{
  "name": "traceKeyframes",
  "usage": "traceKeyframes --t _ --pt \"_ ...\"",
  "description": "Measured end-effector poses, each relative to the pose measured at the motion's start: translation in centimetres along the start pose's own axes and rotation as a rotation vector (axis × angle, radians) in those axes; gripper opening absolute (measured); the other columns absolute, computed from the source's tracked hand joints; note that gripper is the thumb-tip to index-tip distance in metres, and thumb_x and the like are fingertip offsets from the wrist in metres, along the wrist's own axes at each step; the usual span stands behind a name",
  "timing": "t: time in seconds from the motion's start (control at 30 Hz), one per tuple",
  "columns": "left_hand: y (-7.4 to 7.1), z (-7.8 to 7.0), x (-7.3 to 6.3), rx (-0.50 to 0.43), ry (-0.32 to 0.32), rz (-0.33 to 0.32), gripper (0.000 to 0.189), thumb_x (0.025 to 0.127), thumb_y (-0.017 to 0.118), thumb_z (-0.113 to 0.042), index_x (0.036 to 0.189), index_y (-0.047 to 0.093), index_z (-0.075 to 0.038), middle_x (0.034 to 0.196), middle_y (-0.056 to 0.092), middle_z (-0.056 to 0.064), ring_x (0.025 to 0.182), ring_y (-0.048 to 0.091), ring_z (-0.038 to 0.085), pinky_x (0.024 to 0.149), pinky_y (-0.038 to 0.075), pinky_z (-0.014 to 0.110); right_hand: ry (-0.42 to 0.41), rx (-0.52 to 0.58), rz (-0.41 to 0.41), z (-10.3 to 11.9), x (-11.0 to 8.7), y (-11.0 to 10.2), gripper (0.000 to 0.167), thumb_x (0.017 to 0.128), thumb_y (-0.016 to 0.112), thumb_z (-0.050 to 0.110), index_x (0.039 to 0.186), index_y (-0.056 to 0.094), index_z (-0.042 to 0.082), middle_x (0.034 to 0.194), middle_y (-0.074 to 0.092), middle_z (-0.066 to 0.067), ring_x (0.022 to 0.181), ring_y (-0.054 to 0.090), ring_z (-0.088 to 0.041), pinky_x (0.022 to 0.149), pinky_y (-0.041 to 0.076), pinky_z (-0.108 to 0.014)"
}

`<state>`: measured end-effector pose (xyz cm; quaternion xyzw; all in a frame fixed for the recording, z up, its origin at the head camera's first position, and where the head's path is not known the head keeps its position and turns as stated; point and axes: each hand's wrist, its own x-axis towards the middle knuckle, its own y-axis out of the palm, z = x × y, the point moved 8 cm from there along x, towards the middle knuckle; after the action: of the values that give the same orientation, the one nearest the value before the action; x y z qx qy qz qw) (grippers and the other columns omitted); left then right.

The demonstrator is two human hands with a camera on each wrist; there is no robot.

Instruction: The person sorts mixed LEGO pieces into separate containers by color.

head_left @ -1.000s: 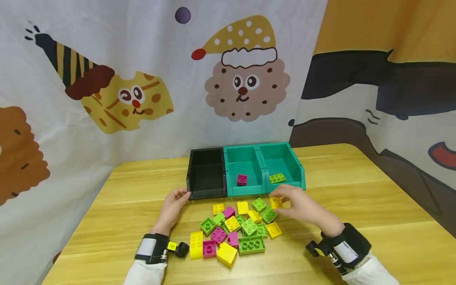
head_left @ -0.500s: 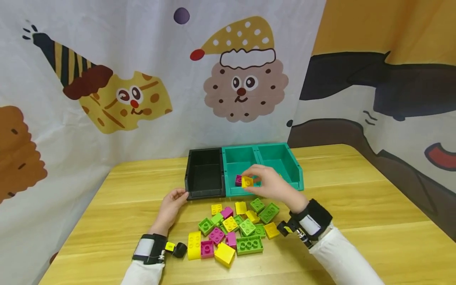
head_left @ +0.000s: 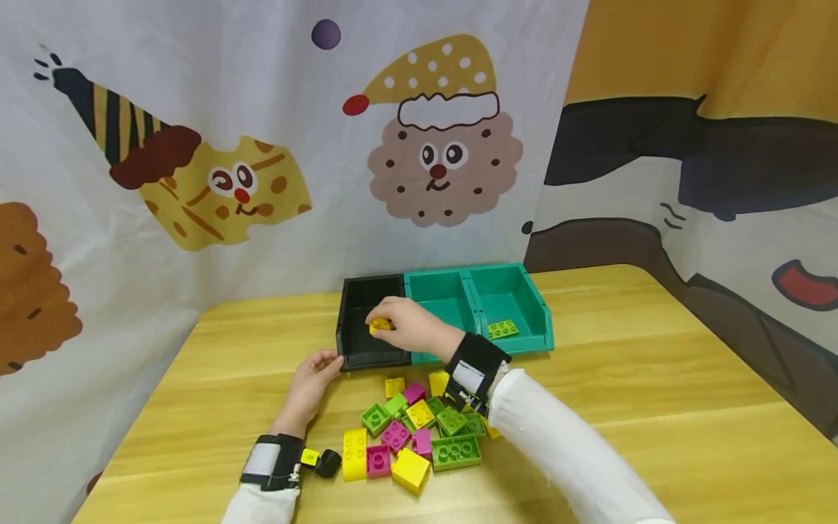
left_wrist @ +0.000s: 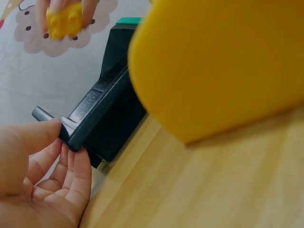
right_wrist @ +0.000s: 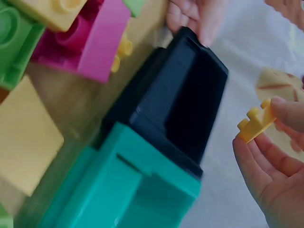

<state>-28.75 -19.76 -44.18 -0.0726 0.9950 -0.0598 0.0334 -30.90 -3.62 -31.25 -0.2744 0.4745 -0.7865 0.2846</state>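
Observation:
Over the black bin (head_left: 376, 359), my right hand (head_left: 412, 329) pinches a small yellow toy brick (head_left: 380, 325) between thumb and fingers. The right wrist view shows the studs of this yellow brick (right_wrist: 256, 122) and the hand apart from the bin walls. My left hand (head_left: 310, 387) grips the black bin's front left corner. In the left wrist view its thumb lies on top of the bin edge (left_wrist: 76, 124) and its fingers are underneath. The right hand and wrist cover part of the middle teal bin.
Two teal bins (head_left: 517, 343) adjoin the black one on its right; a green brick (head_left: 503, 329) lies in the right one. Yellow, green and magenta bricks (head_left: 396, 435) lie in a loose pile in front. A printed curtain (head_left: 275, 255) hangs behind the table.
My right hand has carried the yellow brick leftward from the pile's right side, past the middle teal bin, to above the black bin. The left hand keeps its place at the corner.

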Motion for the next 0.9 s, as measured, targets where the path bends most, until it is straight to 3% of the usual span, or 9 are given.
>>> traceKeyframes --t 0.2,0.5,0.7,0.9 --pt "0.0 0.3 0.0 -0.001 0.003 -0.008 0.024 0.095 0.056 -0.01 0.112 0.054 0.006 0.091 0.055 -0.002 0.082 0.051 0.007 0.074 0.047 0.017 0.034 -0.118 0.083 0.3 1.4 3.0 0.023 0.092 0.062 0.016 0.114 0.066 0.01 0.11 0.063 -0.006 0.097 0.059 -0.016 0.088 0.05 -0.024" --pt "0.0 0.3 0.0 -0.011 0.01 -0.009 0.024 0.094 0.057 -0.011 0.111 0.054 0.006 0.091 0.055 -0.002 0.082 0.051 0.007 0.074 0.047 0.016 0.215 -0.202 0.15 -1.1 2.1 5.0 0.024 0.09 0.063 0.008 0.113 0.067 0.012 0.11 0.063 -0.006 0.089 0.06 -0.015 0.085 0.052 -0.025" --pt "0.0 0.3 0.2 -0.019 0.018 -0.005 0.024 0.094 0.058 -0.01 0.111 0.055 0.007 0.09 0.055 -0.002 0.081 0.051 0.007 0.073 0.047 0.016 0.241 -0.219 0.284 -1.6 2.2 6.5 0.031 0.091 0.059 0.004 0.119 0.066 0.014 0.119 0.065 -0.003 0.103 0.06 -0.015 0.096 0.048 -0.028" --pt "0.1 0.2 0.1 -0.04 0.026 0.006 0.024 0.094 0.058 -0.01 0.11 0.053 0.007 0.089 0.055 -0.002 0.082 0.052 0.006 0.074 0.047 0.016 0.233 -0.212 0.352 -1.7 2.2 7.5 0.028 0.098 0.05 0.015 0.121 0.065 0.014 0.118 0.066 -0.002 0.101 0.061 -0.013 0.095 0.048 -0.027"
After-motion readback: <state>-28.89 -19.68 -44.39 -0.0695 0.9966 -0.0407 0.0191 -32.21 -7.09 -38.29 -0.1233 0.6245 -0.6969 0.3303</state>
